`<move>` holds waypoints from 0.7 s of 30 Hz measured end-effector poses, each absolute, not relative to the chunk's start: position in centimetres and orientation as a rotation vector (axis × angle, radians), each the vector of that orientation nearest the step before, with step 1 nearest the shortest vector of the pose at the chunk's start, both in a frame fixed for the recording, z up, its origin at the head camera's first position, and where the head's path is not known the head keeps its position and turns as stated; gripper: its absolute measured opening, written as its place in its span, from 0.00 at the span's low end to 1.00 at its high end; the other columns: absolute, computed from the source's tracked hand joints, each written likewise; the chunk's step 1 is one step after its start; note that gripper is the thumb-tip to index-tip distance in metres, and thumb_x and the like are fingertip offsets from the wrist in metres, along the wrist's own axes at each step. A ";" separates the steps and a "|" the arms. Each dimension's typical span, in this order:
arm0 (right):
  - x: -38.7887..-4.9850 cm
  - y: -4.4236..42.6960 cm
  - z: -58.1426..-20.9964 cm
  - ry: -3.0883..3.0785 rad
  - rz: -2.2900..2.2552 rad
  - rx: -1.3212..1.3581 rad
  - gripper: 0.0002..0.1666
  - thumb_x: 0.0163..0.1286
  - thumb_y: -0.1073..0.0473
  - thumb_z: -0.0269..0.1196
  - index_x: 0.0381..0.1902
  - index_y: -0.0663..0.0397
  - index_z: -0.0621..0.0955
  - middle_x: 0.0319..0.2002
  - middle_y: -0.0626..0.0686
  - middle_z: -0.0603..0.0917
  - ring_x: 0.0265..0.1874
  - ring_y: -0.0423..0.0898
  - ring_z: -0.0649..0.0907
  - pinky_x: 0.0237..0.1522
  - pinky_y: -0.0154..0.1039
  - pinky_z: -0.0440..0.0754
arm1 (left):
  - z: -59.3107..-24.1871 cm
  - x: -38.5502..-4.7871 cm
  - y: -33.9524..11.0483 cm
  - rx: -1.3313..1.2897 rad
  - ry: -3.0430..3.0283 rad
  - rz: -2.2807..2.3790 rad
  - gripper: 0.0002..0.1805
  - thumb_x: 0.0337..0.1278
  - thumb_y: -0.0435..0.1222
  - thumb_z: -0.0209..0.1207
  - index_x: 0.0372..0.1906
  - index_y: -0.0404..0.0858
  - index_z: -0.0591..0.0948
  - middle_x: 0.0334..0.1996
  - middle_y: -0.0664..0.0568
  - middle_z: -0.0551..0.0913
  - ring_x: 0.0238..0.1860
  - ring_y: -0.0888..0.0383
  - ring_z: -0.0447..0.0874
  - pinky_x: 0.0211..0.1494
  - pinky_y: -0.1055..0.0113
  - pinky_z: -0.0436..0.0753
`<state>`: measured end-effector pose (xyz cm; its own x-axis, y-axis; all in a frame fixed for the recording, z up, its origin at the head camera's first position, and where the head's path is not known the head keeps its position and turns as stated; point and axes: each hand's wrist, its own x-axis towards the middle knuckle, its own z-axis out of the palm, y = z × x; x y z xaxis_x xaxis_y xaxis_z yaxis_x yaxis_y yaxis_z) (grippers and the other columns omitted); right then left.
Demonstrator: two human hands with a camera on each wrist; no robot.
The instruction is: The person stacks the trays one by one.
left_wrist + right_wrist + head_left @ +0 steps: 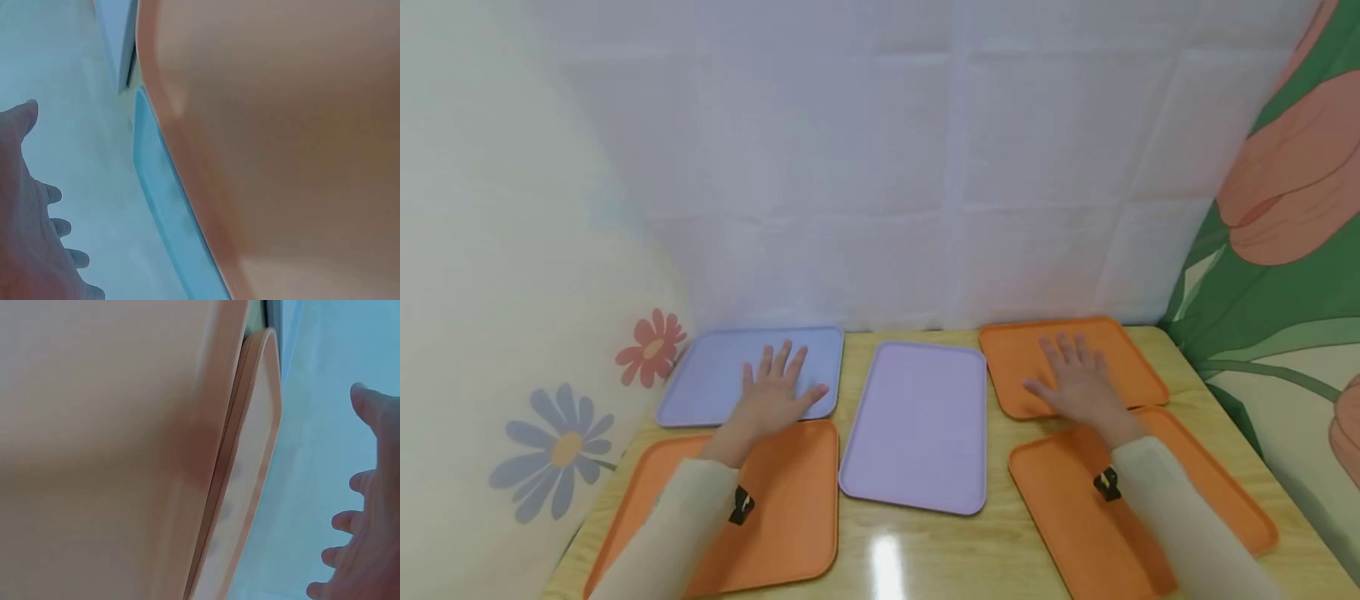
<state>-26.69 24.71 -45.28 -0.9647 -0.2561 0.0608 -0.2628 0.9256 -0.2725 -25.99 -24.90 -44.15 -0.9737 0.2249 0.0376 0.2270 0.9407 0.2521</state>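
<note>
My left hand [775, 400] is held with fingers spread over the blue tray [715, 375] at the back left. Below that wrist lies an orange tray [797, 500]. On the other side, my right hand [1081, 392] has its fingers spread over the back right orange tray [1120, 358]; its forearm crosses above a front right orange tray [1052, 492]. Between the two hands sits a purple tray [917, 425]. Both wrist views show the hands raised above the trays, apart from them, and neither holds anything.
The trays lie on a wood-grain table [940, 550]. A white cloth backdrop [880, 167] hangs behind its far edge. Flower-printed panels [1292, 333] flank the table on both sides. The front right tray is set at a slant, close against the one behind it.
</note>
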 end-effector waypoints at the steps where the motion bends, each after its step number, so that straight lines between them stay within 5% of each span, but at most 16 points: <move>1: -26.7 24.5 -45.3 -3.052 0.437 0.423 0.55 0.74 0.27 0.49 0.81 0.59 0.51 0.79 0.70 0.46 0.77 0.72 0.43 0.72 0.73 0.39 | -44.2 -25.9 -24.7 -0.371 -3.081 -0.400 0.50 0.70 0.66 0.45 0.81 0.36 0.49 0.81 0.35 0.41 0.78 0.29 0.31 0.72 0.25 0.33; 10: -26.5 22.7 -45.7 -2.987 0.517 0.489 0.48 0.74 0.35 0.57 0.78 0.61 0.60 0.71 0.71 0.63 0.70 0.71 0.63 0.66 0.69 0.65 | -44.0 -25.3 -22.4 -0.450 -3.001 -0.519 0.45 0.68 0.52 0.58 0.77 0.28 0.57 0.77 0.30 0.51 0.74 0.28 0.52 0.66 0.29 0.66; 21: -27.1 20.4 -46.1 -2.992 0.785 0.474 0.39 0.74 0.48 0.62 0.72 0.67 0.67 0.62 0.72 0.71 0.59 0.66 0.76 0.59 0.62 0.77 | -43.9 -25.1 -19.4 -0.337 -3.085 -0.865 0.41 0.63 0.42 0.60 0.75 0.28 0.59 0.71 0.29 0.60 0.70 0.31 0.61 0.67 0.37 0.70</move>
<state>-27.09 20.43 -46.11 -0.9540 -0.2865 0.0880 -0.2928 0.8283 -0.4778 -25.13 -19.42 -43.91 -0.9749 0.2216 -0.0205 0.1787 0.8343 0.5215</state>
